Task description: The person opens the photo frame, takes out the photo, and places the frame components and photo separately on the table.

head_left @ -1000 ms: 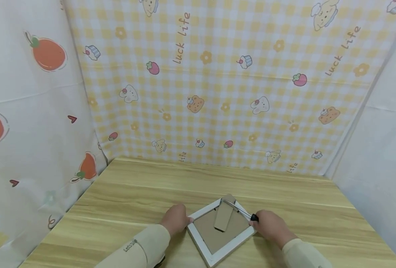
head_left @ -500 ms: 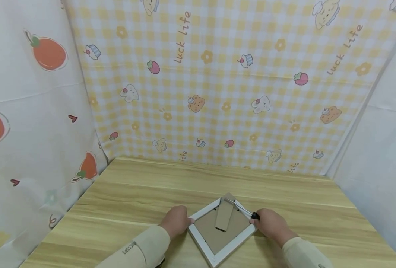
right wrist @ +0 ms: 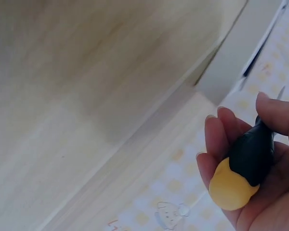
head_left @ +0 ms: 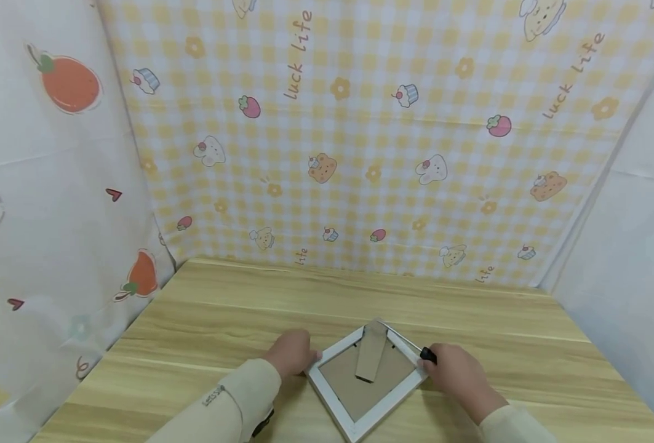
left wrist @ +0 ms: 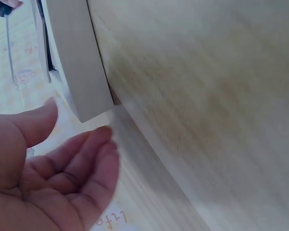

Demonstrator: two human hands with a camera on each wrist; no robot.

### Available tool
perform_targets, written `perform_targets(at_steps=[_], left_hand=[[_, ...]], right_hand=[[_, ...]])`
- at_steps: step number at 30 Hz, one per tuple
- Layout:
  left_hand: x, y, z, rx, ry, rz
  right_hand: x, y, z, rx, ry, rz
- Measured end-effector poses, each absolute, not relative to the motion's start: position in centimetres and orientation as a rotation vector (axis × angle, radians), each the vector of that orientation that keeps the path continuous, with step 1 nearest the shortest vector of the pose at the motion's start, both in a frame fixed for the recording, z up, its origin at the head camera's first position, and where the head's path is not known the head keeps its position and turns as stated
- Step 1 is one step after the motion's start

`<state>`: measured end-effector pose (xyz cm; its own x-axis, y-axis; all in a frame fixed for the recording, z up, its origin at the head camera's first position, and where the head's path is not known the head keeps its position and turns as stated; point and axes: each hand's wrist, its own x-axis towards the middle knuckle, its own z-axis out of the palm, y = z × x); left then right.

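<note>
white frame (head_left: 349,391) on a wooden table (head_left: 221,307), right hand (head_left: 459,369) grips a screwdriver (right wrist: 250,154), yellow end (right wrist: 231,190) seen only from the right wrist, left hand (head_left: 291,354) by a frame corner (left wrist: 84,98), thumb (left wrist: 41,122) and fingers (left wrist: 98,168) parted in the left wrist view

Wood-grain surface (head_left: 238,298). Far side: yellow-and-white checked cloth (head_left: 360,138) printed with cupcakes (head_left: 407,96), strawberries (head_left: 251,107), "luck life" lettering (head_left: 298,56). Left: white cloth (head_left: 39,147) with orange fruit (head_left: 71,85), red hearts (head_left: 114,195). Right: plain white sheet (head_left: 626,258), creased.
</note>
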<state>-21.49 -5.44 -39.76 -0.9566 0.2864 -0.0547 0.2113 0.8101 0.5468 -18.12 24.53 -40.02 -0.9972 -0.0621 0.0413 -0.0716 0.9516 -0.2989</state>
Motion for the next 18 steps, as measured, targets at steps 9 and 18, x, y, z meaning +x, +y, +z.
perform_targets(at_steps=[9,18], left_hand=[[-22.5,-4.2,-40.5,0.474,2.861,0.883],[-23.0,-3.3,-41.7,0.478,2.843,0.916]], right_hand=[[-15.8,23.5,-40.2,0.082,-3.023,0.474],[-15.6,22.7,-41.0,0.097,-3.006,0.419]])
